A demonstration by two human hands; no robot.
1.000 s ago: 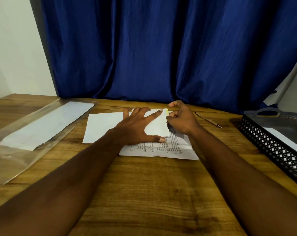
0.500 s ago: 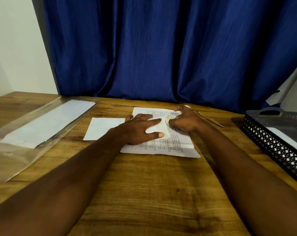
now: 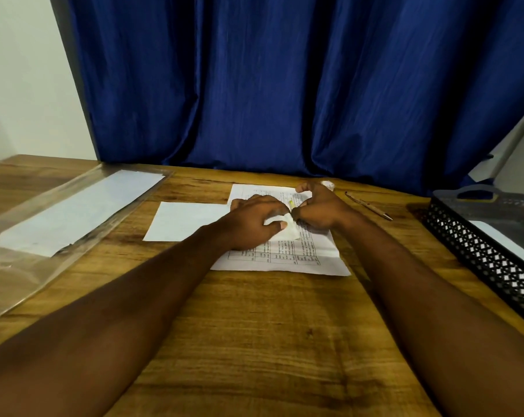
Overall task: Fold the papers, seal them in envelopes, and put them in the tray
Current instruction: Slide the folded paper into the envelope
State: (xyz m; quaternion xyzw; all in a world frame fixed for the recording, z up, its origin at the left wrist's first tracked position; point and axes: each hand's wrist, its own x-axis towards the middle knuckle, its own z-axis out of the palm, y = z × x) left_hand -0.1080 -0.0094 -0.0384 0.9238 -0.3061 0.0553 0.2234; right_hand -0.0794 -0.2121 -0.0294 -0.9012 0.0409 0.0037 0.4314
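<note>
both bare forearms reach in from the near edge of the brown wooden tabletop [image 3: 254, 341] and meet at its middle. the left hand [image 3: 254, 224] lies palm down, fingers spread and only slightly bent, thumb stretched to the right, pressing on a small folded piece of white paper [image 3: 289, 231]. the right hand [image 3: 319, 209] sits just beside it, knuckles up, fingers curled inward, thumb raised at the far side. its fingertips meet the folded piece's right edge, but whether they pinch it or only push against it cannot be told.

most of the folded piece is hidden under the left palm, and only its right corner shows between the hands. a yellow-green spot [image 3: 290, 203] in the gap between the hands is too small to identify.

the folded piece rests on a printed white sheet [image 3: 284, 260] lying flat under both hands. a plain white rectangular sheet [image 3: 185, 221] lies just beside it on the left, and a clear plastic sleeve [image 3: 20, 266] lies further left. a slim brown pen [image 3: 369, 205] lies near the right hand without touching it. the black mesh tray [image 3: 480, 260], cut off by the right edge, stands well apart from both hands
</note>
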